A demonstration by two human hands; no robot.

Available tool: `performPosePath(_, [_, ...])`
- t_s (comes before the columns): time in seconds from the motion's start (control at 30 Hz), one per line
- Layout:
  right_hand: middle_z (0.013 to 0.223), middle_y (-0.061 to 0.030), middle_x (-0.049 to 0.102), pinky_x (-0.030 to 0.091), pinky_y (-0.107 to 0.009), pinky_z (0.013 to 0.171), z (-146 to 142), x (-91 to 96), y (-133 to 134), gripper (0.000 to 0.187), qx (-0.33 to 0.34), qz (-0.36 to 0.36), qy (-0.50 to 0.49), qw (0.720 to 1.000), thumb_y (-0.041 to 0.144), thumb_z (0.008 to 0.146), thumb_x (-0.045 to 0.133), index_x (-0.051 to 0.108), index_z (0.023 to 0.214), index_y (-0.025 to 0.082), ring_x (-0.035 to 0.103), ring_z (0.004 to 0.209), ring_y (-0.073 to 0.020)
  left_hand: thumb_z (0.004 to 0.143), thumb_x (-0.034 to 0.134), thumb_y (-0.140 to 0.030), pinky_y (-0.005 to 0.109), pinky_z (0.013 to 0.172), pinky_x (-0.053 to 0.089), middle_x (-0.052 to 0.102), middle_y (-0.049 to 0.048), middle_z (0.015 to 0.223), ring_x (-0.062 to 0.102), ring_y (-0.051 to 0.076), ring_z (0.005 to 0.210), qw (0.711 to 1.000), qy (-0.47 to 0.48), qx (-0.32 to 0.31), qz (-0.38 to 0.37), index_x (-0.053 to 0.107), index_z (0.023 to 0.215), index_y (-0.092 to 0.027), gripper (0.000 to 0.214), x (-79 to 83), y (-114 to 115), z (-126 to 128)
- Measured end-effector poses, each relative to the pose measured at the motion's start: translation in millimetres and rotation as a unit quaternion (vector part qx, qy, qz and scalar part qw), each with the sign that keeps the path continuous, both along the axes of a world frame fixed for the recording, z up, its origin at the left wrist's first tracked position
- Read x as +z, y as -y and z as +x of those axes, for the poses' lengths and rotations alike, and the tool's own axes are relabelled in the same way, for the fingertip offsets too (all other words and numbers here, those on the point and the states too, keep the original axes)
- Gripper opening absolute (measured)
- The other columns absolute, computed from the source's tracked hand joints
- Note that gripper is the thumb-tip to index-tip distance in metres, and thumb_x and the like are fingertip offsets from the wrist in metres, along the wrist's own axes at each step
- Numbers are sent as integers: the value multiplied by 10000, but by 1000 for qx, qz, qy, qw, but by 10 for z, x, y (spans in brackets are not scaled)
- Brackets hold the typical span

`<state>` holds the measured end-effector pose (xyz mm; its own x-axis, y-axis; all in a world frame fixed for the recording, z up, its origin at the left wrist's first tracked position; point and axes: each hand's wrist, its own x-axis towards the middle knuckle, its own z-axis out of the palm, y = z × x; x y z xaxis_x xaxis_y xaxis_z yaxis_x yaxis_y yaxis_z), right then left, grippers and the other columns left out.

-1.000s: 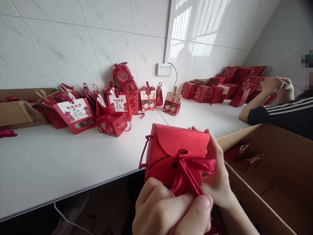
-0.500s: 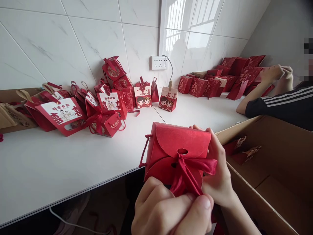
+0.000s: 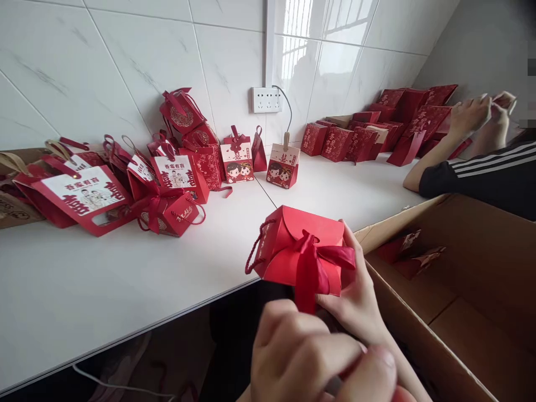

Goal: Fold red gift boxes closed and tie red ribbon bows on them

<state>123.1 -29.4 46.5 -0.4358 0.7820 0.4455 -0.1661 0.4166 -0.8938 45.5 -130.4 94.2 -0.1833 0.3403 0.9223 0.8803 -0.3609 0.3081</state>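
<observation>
A red gift box (image 3: 274,259) with a twisted cord handle is held up in front of the counter's edge. My right hand (image 3: 355,301) grips it from the right side, thumb below. A dark red satin ribbon (image 3: 307,273) is looped through the hole in the box's overlapping flaps, one end sticking out to the right. Its other tail drops behind my left hand (image 3: 318,357), which is closed and slightly blurred nearer the camera. The fingers' hold on the tail is hidden behind the knuckles.
Finished red boxes (image 3: 180,215) and bags crowd the white counter (image 3: 125,279) on the left. More red boxes (image 3: 335,144) stand at the back right, near a co-worker's raised hands (image 3: 477,114). A large cardboard carton (image 3: 419,312) with some red packages inside stands on the right.
The box has dropped back and tilted, showing more of its left side. The ribbon sits tighter against the flaps. My left hand has come closer to the camera and down to the right.
</observation>
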Motion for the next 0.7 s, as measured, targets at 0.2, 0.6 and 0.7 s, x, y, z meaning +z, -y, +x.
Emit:
performPosePath(0.2, [1437, -76, 409, 528, -413, 935, 5, -20, -44, 976, -1, 16, 32, 999, 339, 644, 813, 242, 1434, 387, 477, 1268, -288, 797, 632, -288, 352, 870, 462, 551, 93, 1082, 544, 217, 1030, 984, 122, 93, -86, 534, 1124, -200, 352, -11, -55, -513])
performPosePath(0.6, [1455, -90, 356, 464, -425, 1020, -183, -24, 53, 942, 76, 43, 83, 993, 236, 686, 775, 222, 1439, 359, 410, 1322, -275, 828, 572, -276, 183, 580, 463, 547, -14, 711, 543, 98, 655, 921, 351, 13, -171, 543, 668, -181, 188, -37, 19, -849])
performPosePath(0.7, [1454, -88, 361, 475, -420, 1009, -200, -41, 67, 920, 75, 50, 87, 992, 249, 696, 766, 232, 1436, 359, 419, 1315, -275, 826, 577, -294, 176, 526, 448, 531, -26, 642, 524, 87, 579, 909, 376, 8, -180, 546, 650, -175, 214, -41, 56, -893])
